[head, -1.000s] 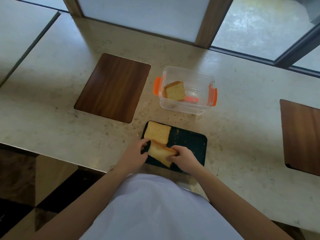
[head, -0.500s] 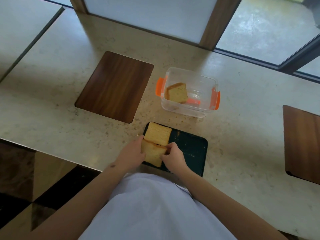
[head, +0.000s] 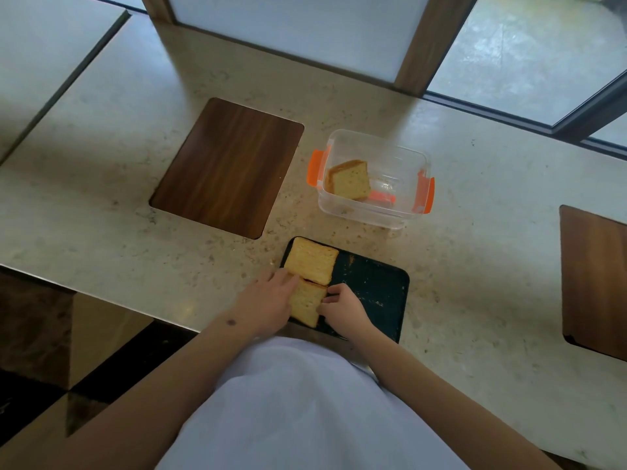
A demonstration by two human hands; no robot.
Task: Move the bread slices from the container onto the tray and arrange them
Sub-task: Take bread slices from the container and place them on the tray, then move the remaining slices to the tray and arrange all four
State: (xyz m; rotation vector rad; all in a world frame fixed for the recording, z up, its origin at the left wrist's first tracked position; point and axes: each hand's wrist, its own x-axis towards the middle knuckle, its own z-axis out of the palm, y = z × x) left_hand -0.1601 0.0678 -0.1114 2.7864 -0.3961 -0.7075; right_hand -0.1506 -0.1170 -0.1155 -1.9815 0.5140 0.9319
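A dark tray (head: pixel 373 286) lies at the counter's front edge. One bread slice (head: pixel 311 261) lies flat in its far left corner. A second bread slice (head: pixel 307 305) lies flat just in front of it, their edges touching. My left hand (head: pixel 268 300) presses against this near slice's left side, and my right hand (head: pixel 341 308) touches its right edge with curled fingers. Behind the tray stands a clear container (head: pixel 403 212) with orange clips. Inside it, one more bread slice (head: pixel 349 181) leans against the left wall.
A dark wooden board (head: pixel 227 167) is set into the counter left of the container, and another wooden board (head: pixel 593 283) sits at the right edge. Crumbs dot the tray's bare right half. The counter edge runs just under my hands.
The near slice, held tilted a second ago, has been laid flat against the first slice. Both hands have stayed at its sides, the right one drawing in closer.
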